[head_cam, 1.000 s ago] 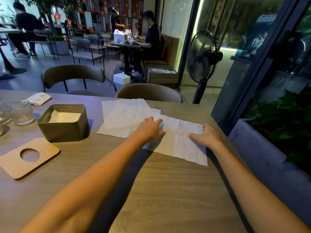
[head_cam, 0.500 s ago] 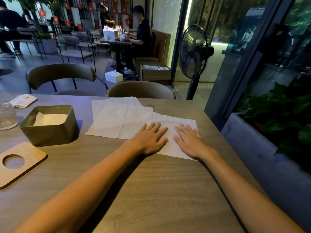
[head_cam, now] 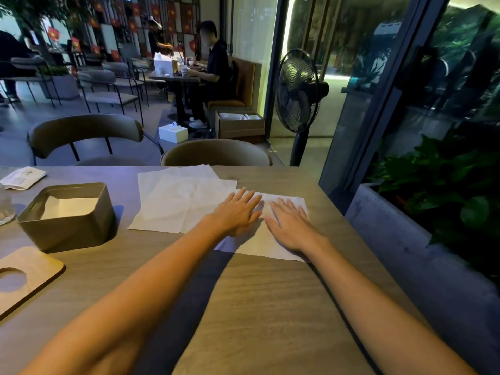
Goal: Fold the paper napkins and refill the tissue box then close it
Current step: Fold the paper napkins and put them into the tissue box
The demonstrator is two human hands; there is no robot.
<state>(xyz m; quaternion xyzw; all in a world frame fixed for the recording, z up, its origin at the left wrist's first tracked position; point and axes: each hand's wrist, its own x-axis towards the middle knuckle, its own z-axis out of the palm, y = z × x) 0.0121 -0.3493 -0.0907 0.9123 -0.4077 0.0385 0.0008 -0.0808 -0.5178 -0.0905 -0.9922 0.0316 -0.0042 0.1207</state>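
Both hands have come together since a second ago, when they sat at opposite edges of the sheet; they press the folded napkin flat.

Left hand [head_cam: 236,211] and right hand [head_cam: 290,226] lie open, palms down, fingers spread, side by side on the folded napkin [head_cam: 259,244] near the right edge of the worktop [head_cam: 270,307], gripping nothing. More unfolded napkins [head_cam: 176,201] overlap just to its left, and the open tissue box [head_cam: 67,216], partly filled, stands beyond them with its wooden lid [head_cam: 24,274] lying nearer. To my eye the crease wants a firm stroke outward from the middle, edges kept matched; thin paper like this looks apt to wrinkle or tear if dragged.
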